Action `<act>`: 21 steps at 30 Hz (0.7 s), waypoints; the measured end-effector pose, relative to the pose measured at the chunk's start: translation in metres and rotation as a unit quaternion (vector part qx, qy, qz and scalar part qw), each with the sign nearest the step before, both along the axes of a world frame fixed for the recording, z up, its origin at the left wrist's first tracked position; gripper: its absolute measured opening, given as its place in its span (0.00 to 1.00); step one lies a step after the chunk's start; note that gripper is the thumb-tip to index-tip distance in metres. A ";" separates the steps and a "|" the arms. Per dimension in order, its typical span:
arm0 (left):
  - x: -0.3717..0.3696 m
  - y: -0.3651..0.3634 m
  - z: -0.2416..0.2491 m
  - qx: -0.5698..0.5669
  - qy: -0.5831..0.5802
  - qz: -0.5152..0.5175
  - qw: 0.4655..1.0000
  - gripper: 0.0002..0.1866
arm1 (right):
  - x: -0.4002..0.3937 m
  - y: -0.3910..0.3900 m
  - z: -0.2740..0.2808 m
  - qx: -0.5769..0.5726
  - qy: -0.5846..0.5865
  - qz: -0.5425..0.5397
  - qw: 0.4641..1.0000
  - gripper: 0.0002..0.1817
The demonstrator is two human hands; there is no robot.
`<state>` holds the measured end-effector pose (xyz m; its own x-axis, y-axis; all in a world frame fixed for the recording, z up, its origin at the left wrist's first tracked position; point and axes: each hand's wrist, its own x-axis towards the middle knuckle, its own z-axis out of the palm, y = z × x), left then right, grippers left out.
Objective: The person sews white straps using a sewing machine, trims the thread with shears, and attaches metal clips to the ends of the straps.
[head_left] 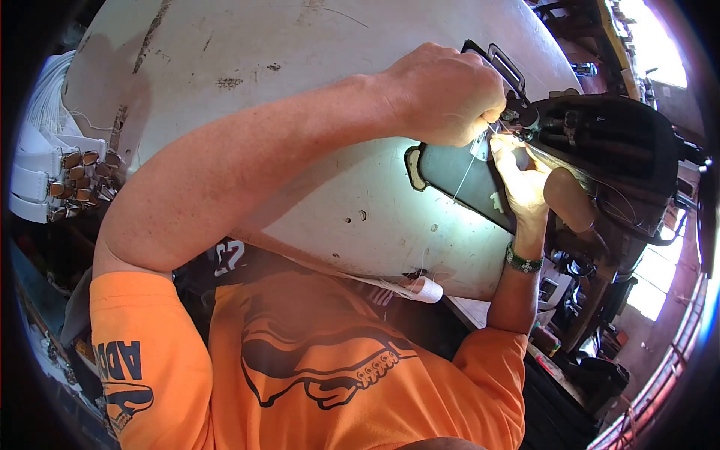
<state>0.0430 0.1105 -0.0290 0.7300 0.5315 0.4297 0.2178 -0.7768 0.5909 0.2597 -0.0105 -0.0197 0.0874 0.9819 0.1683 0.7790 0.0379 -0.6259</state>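
My left hand (450, 94) reaches across from the left, its fingers curled closed near the needle area of a black sewing machine (600, 146). Just below it, my right hand (521, 176) has its fingertips pinched together, almost meeting those of the left. A thin white thread (466, 178) runs down from between the hands over the dark machine plate (461, 172). Both hands seem to grip thread, though the left fingertips are partly hidden. Bright lamp light falls on the fingertips. A dark beaded bracelet (523, 259) circles my right wrist.
A worn pale tabletop (285, 60) surrounds the machine. White straps with metal buckles (75, 180) hang at its left edge beside white strands (49, 97). A tan rounded part (568, 199) sits close to my right hand. Near my torso is a white roll (429, 290).
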 end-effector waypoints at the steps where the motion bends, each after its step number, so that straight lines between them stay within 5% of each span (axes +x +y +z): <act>1: -0.001 0.000 0.001 -0.006 0.003 -0.007 1.000 0.09 | 0.004 -0.001 -0.002 -0.002 0.014 0.007 1.000 0.07; 13: -0.002 0.000 0.001 0.032 0.035 0.000 0.999 0.06 | 0.025 -0.002 0.001 -0.055 0.152 0.105 0.981 0.01; 16: -0.006 0.001 0.005 0.062 0.067 0.011 0.996 0.06 | 0.048 -0.011 -0.005 -0.099 0.233 0.048 0.966 0.03; 21: -0.012 -0.001 -0.001 0.127 0.008 0.021 0.992 0.06 | 0.064 -0.014 0.019 -0.123 0.186 0.127 0.966 0.10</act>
